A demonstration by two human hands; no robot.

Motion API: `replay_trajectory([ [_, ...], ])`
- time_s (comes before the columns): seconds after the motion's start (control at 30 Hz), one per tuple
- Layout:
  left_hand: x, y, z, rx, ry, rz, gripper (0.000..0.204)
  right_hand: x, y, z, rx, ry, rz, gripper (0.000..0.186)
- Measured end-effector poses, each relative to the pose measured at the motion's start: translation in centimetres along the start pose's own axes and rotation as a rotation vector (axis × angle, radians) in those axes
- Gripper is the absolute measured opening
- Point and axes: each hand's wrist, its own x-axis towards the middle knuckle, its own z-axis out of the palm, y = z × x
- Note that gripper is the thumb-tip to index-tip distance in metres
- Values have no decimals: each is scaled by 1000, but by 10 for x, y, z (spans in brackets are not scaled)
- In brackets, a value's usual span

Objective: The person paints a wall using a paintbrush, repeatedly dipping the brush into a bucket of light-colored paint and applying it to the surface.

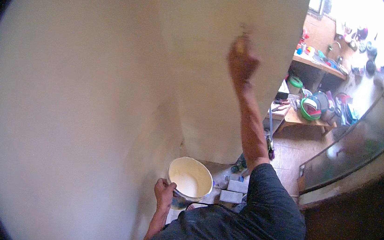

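A pale cream bucket (197, 177) with pale paint-like liquid inside hangs low at my front, its rim gripped by my left hand (164, 193). My right arm is raised against the cream wall (192, 68), and my right hand (242, 62) is closed, blurred by motion, around a small tool that I cannot make out, its tip at the wall surface. Faint darker smudges show near that tip.
Grey blocks (234, 186) lie on the floor behind the bucket. At right, a doorway opens onto a tiled room with a sink counter (319, 63), a low wooden table (284, 108) holding basins and dishes, and hanging pans (370, 68). A frosted glass panel (359, 133) stands along the right.
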Motion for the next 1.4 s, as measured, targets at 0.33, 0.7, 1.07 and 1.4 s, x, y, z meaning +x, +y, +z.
replay_trajectory([
  [0.33,18,-41,-3,6,-13,18,21,29,26,-13,590,-11,136,18],
  [0.7,7,-15,0,-62,-32,44,19,61,148,-113,219,258,181,13],
  [1.07,2,-10,-5,234,36,107,21,42,18,-36,521,4,53,12],
  [1.4,3,-14,4,122,44,74,24,54,124,-86,151,292,-3,16],
])
